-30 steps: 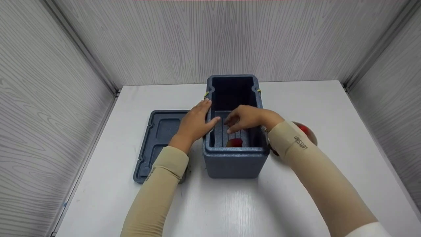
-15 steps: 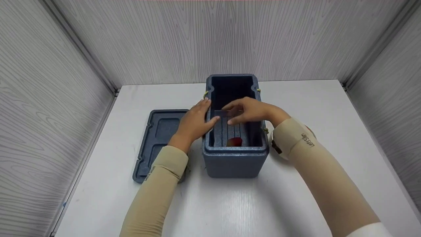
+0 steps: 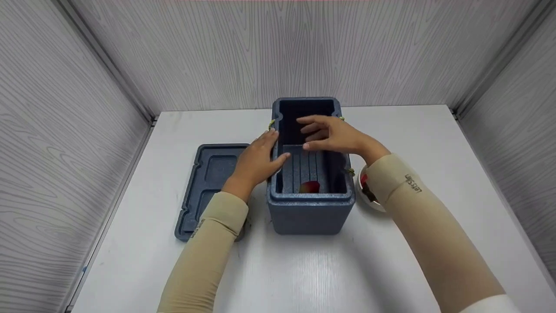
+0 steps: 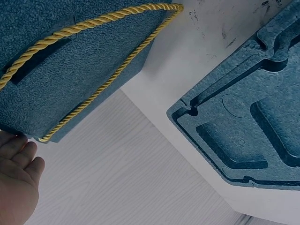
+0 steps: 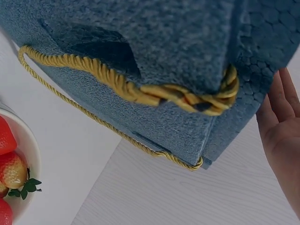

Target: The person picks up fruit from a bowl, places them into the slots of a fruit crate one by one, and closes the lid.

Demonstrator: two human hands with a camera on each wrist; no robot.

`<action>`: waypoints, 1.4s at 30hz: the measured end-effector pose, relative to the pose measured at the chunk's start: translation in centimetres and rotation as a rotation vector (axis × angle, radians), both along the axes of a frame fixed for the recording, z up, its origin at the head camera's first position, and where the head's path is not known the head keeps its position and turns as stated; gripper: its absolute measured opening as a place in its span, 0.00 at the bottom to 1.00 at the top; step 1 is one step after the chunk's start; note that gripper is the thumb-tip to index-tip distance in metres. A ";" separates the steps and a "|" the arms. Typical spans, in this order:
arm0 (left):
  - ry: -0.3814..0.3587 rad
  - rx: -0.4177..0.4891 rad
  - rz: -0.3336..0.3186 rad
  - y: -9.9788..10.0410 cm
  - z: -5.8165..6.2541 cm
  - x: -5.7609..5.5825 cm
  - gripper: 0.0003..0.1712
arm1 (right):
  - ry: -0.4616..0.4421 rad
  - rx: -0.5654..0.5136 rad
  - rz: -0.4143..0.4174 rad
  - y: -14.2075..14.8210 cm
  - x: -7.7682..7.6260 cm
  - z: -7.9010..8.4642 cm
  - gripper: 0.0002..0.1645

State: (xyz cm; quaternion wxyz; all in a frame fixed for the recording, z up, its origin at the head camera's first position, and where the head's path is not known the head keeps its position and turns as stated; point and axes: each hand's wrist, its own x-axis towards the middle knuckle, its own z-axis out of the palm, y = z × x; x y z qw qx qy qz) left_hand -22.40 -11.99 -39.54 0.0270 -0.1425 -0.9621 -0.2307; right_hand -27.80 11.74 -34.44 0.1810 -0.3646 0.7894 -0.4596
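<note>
A blue foam box point(image 3: 311, 217) stands lidless at mid-table, with yellow rope point(image 4: 112, 16) strung along its sides. My left hand point(image 3: 256, 161) rests on its left rim, fingers straight. Over the opening hovers my right hand point(image 3: 332, 134), fingers loosely spread, holding nothing. A red and yellowish fruit point(image 3: 309, 187) lies on the box floor at the near end; its kind is unclear. To the right, partly hidden by my right forearm, a white bowl point(image 3: 377, 206) holds several strawberries point(image 5: 13, 169).
The blue lid point(image 3: 208, 191) lies flat to the left of the box, partly under my left forearm. Wood-grain panels point(image 3: 217, 52) enclose the white table point(image 3: 286, 274) at the back and both sides.
My right hand has risen from deep inside the box toward its far end, and its fingers have spread. The left hand stays on the rim; more of the bowl's near side shows.
</note>
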 end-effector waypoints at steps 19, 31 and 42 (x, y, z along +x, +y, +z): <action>0.005 0.002 -0.002 0.1 0.0 0.0 0.41 | 0.131 -0.110 -0.172 2.3 -0.4 0.7 0.41; 0.011 0.005 -0.014 0.0 0.0 0.0 0.41 | 0.128 -0.117 -0.274 6.3 -0.9 0.4 0.41; 0.019 0.007 -0.012 -0.1 0.0 0.1 0.41 | 0.133 -0.050 -0.384 9.5 -0.4 0.4 0.41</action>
